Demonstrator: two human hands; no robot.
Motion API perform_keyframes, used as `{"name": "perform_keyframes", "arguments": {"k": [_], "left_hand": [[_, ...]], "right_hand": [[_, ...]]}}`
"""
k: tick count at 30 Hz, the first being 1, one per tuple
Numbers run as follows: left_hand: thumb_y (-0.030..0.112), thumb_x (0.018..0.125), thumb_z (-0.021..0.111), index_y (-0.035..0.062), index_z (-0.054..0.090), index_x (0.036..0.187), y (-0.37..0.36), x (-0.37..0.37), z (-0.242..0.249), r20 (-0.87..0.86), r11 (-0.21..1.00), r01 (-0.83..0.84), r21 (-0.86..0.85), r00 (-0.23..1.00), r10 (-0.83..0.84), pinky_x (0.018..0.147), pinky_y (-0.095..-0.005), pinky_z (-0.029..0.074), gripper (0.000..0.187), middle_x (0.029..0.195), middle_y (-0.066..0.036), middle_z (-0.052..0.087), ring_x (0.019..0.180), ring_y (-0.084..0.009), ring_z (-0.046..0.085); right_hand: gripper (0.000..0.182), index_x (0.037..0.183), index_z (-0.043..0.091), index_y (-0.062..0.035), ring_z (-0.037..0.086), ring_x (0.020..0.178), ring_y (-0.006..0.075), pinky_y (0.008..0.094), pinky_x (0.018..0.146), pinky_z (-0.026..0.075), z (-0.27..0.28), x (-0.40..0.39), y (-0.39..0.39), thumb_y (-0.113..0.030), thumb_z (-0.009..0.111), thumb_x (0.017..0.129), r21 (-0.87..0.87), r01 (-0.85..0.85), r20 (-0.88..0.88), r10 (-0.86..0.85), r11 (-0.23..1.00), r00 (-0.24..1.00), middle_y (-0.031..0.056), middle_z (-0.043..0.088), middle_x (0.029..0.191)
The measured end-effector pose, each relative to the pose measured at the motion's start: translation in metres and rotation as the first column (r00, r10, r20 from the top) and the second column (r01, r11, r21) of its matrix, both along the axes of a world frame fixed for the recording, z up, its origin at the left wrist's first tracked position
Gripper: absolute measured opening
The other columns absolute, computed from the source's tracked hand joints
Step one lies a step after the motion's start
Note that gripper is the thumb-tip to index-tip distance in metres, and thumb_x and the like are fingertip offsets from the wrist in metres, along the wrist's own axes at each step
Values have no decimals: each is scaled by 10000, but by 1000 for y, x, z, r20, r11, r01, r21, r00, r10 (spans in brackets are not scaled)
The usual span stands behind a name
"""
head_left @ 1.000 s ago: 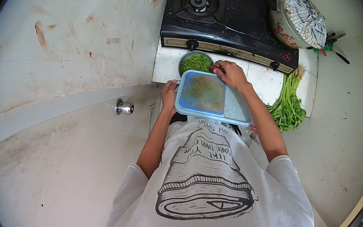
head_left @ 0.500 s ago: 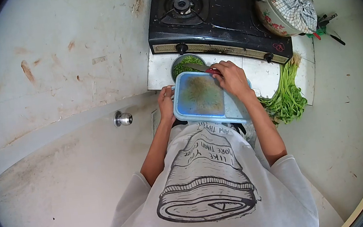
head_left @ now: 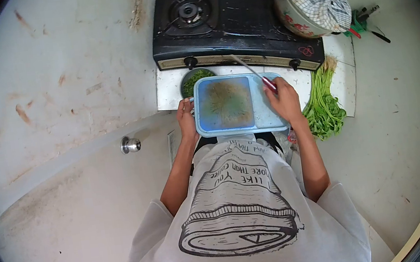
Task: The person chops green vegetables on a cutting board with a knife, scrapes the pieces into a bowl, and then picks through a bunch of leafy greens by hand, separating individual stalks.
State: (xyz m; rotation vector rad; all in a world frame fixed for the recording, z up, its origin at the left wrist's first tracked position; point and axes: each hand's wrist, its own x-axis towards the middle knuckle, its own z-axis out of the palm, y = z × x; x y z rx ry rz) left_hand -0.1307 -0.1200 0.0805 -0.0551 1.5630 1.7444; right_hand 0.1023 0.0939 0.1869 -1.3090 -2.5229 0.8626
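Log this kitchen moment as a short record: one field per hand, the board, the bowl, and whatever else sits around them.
left hand: grips the left edge of the blue cutting board
right hand: holds a red-handled knife, blade pointing up toward the stove
board: flat on the tiled counter, with green residue on it
bowl of chopped greens: just beyond the board's far left corner
leafy stalks: lying on the counter right of the board
gas stove: behind the board
cloth-covered pot: at the stove's right end

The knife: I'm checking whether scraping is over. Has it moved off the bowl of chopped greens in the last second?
Yes. The knife has swung right, away from the bowl, its blade now angled toward the stove.
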Motion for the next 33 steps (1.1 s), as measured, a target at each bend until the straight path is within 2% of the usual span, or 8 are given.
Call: {"name": "perform_keyframes", "arguments": {"k": [4, 7, 8, 12, 21, 22, 29, 33], "left_hand": [[313, 1083, 541, 46, 660, 1092, 41, 23, -10, 25, 997, 63, 47, 998, -64, 899, -309, 484, 293, 1016, -49, 691, 977, -130, 598], [323, 1085, 534, 61, 649, 1085, 76, 45, -30, -19, 987, 157, 28, 988, -156, 886, -310, 487, 286, 1023, -47, 683, 973, -133, 600], [323, 1086, 535, 54, 652, 1099, 86, 53, -43, -19, 982, 191, 17, 982, -190, 886, -315, 488, 294, 1042, -54, 688, 990, -145, 608], [334, 1090, 519, 45, 644, 1200, 125, 91, -44, -69, 963, 254, -93, 963, -261, 890, -335, 492, 333, 1101, -108, 689, 1004, -179, 619], [354, 1030, 568, -74, 616, 1314, 144, 103, -117, -217, 791, 374, -484, 825, -522, 928, -379, 481, 516, 1152, -237, 666, 1028, -277, 618], [373, 1025, 567, -59, 581, 1374, 142, 105, -121, -271, 812, 358, -460, 814, -513, 958, -414, 476, 555, 1221, -286, 635, 1063, -317, 622], [437, 1005, 594, -38, 497, 1458, 141, 122, -108, -338, 819, 305, -487, 798, -498, 1084, -424, 432, 664, 1309, -300, 579, 1191, -390, 597], [475, 972, 637, -37, 498, 1457, 145, 144, -98, -504, 753, 102, -650, 684, -527, 1102, -427, 422, 719, 1315, -301, 573, 1241, -392, 570]], "right_hand": [[311, 1077, 596, 17, 636, 871, 407, 471, 775, 502, -30, 78, 6, -201, 733, 902, 132, 217, -67, -210, 967, 976, 214, 644, 958], [304, 1056, 603, 20, 639, 795, 354, 442, 734, 497, -56, 131, 8, -173, 757, 879, 55, 391, -105, -384, 919, 917, 206, 651, 901], [289, 1032, 610, 21, 613, 713, 294, 408, 707, 488, -61, 147, 10, -150, 772, 863, -168, 493, -34, -505, 853, 862, 177, 649, 830], [265, 1006, 613, 19, 602, 684, 266, 394, 705, 489, -99, 188, 16, -143, 770, 868, -227, 603, -150, -639, 765, 755, 143, 645, 791], [264, 1014, 623, -7, 709, 848, 345, 442, 792, 523, -153, 208, 62, -169, 767, 863, -229, 587, -121, -621, 777, 775, 180, 711, 913], [285, 1066, 621, 3, 669, 828, 282, 391, 814, 512, -156, 208, 66, -127, 770, 861, -276, 578, -111, -623, 768, 775, 137, 681, 886], [401, 1211, 585, 4, 710, 995, 334, 410, 908, 522, -183, 206, 76, -76, 759, 858, -226, 527, -172, -566, 819, 806, 141, 727, 1017], [401, 1199, 603, -3, 708, 953, 320, 405, 879, 533, -205, 209, 85, -77, 774, 843, -241, 502, -196, -548, 831, 813, 137, 725, 998]]}}
